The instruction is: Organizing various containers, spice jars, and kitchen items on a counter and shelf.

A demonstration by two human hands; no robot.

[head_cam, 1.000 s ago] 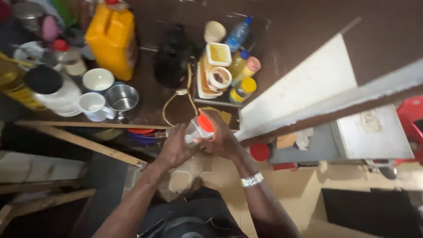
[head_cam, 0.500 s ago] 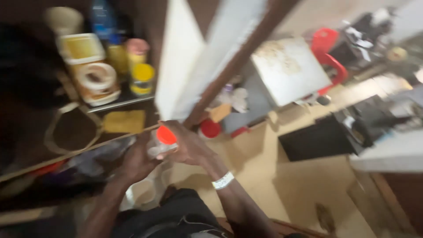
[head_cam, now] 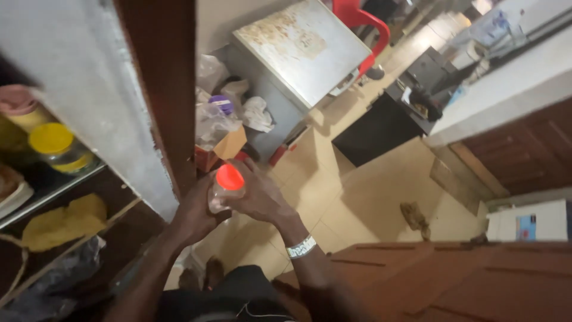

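Observation:
A small clear jar with an orange-red lid (head_cam: 229, 179) is held in front of my body, above the tiled floor. My left hand (head_cam: 196, 211) wraps around the jar's body from the left. My right hand (head_cam: 262, 200), with a white band on its wrist, closes on the jar from the right, its fingers at the lid. What is inside the jar cannot be made out.
A grey and brown post (head_cam: 128, 89) rises at the left. Behind it a shelf holds a yellow-lidded jar (head_cam: 56, 146) and a yellow cloth (head_cam: 62, 220). Ahead stand a metal-topped cabinet (head_cam: 298, 45), plastic bags (head_cam: 226, 113), a red chair (head_cam: 363, 18), a black box (head_cam: 378, 128) and a wooden door (head_cam: 459, 280).
The view has swung right, from the crowded shelf to the floor and the metal-topped cabinet. Both hands stay on the orange-lidded jar and carry it along.

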